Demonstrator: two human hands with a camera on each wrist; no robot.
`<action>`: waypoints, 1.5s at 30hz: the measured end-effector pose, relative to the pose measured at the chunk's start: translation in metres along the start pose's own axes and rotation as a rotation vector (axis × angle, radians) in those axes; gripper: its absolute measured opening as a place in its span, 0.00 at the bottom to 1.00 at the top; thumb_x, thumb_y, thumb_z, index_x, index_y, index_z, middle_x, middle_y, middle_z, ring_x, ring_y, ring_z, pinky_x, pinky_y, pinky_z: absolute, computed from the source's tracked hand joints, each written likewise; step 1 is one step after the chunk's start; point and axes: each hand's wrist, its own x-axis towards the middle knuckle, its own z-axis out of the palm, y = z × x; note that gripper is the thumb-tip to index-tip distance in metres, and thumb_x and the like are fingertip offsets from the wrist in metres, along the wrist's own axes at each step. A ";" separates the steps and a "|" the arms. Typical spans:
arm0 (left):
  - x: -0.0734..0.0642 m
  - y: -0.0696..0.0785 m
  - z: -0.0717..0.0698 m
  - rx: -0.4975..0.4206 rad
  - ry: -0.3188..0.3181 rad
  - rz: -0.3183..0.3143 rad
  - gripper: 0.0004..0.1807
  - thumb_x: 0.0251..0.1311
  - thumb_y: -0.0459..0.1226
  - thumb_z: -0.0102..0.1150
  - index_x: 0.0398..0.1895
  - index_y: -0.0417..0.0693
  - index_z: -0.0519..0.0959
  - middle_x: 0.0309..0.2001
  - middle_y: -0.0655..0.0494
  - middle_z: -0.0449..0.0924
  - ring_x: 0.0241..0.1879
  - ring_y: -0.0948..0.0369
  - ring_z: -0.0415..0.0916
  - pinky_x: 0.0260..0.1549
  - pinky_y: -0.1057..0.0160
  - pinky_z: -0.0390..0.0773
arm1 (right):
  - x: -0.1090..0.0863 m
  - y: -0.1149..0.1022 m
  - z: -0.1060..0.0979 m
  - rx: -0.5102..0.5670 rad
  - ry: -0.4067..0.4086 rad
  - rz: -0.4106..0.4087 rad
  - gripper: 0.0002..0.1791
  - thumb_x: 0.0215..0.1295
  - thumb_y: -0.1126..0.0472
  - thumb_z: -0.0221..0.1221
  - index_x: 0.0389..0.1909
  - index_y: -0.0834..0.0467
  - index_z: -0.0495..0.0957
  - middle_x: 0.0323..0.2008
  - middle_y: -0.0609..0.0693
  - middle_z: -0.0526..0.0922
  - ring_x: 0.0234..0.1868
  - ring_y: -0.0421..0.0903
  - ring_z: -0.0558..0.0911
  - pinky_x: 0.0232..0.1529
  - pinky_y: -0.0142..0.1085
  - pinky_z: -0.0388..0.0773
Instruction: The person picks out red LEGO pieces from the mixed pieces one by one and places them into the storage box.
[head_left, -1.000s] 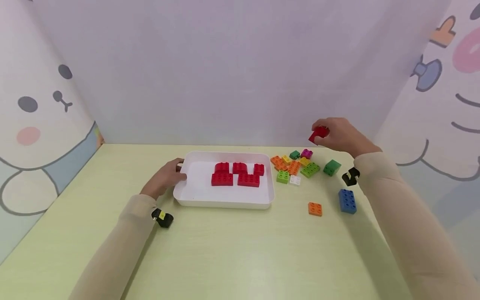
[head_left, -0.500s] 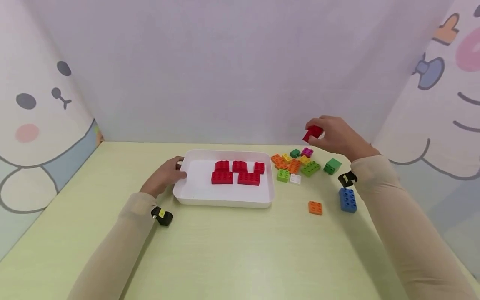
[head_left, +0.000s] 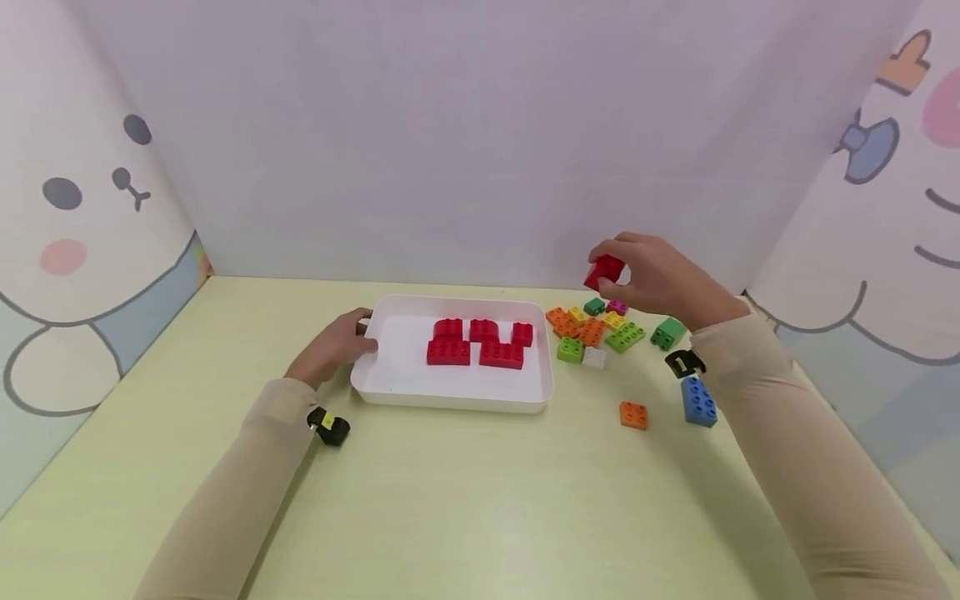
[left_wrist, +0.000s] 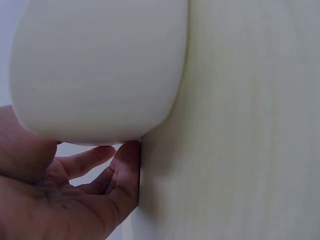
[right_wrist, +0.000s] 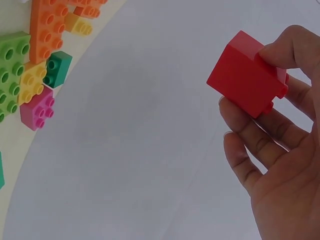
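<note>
A white tray (head_left: pixel 452 402) stands on the table with several red bricks (head_left: pixel 448 352) inside it. My left hand (head_left: pixel 333 346) grips the tray's left end. In the left wrist view its thumb (left_wrist: pixel 25 150) reaches the rim and the fingers (left_wrist: pixel 125 175) bend against the outer wall near the tabletop. Raised above the back right of the table, my right hand (head_left: pixel 648 275) pinches a red toy brick (head_left: pixel 604 272) between thumb and fingers. The right wrist view shows this brick (right_wrist: pixel 245 77) tilted, its studs towards the palm.
Right of the tray lies a loose group of orange (head_left: pixel 592 332), yellow, green, white and magenta bricks. A dark green brick (head_left: pixel 667 333), a blue brick (head_left: pixel 699 402) and an orange brick (head_left: pixel 633 415) lie apart. A pale curtain (head_left: pixel 450 142) hangs behind the table.
My right hand has moved left with the red brick, closer to the tray. The left hand stays at the tray's end.
</note>
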 end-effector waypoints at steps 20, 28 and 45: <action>-0.001 0.003 0.004 -0.026 0.014 -0.007 0.37 0.68 0.29 0.49 0.80 0.39 0.51 0.68 0.33 0.63 0.61 0.44 0.68 0.59 0.48 0.73 | 0.015 -0.067 0.006 -0.039 -0.054 -0.190 0.23 0.59 0.59 0.72 0.55 0.55 0.81 0.48 0.50 0.81 0.44 0.48 0.81 0.42 0.42 0.84; 0.004 0.007 0.007 -0.011 0.024 0.005 0.36 0.68 0.30 0.50 0.78 0.39 0.54 0.67 0.33 0.65 0.61 0.43 0.69 0.59 0.48 0.73 | 0.019 -0.081 0.018 -0.026 -0.108 -0.204 0.24 0.60 0.58 0.71 0.58 0.53 0.80 0.49 0.48 0.80 0.45 0.46 0.80 0.44 0.41 0.83; 0.003 0.017 0.013 -0.032 0.011 0.002 0.36 0.68 0.29 0.49 0.78 0.38 0.54 0.66 0.33 0.65 0.61 0.43 0.69 0.58 0.49 0.74 | 0.025 -0.101 0.038 0.015 -0.218 -0.262 0.28 0.56 0.60 0.73 0.59 0.53 0.80 0.52 0.50 0.80 0.49 0.48 0.79 0.48 0.42 0.82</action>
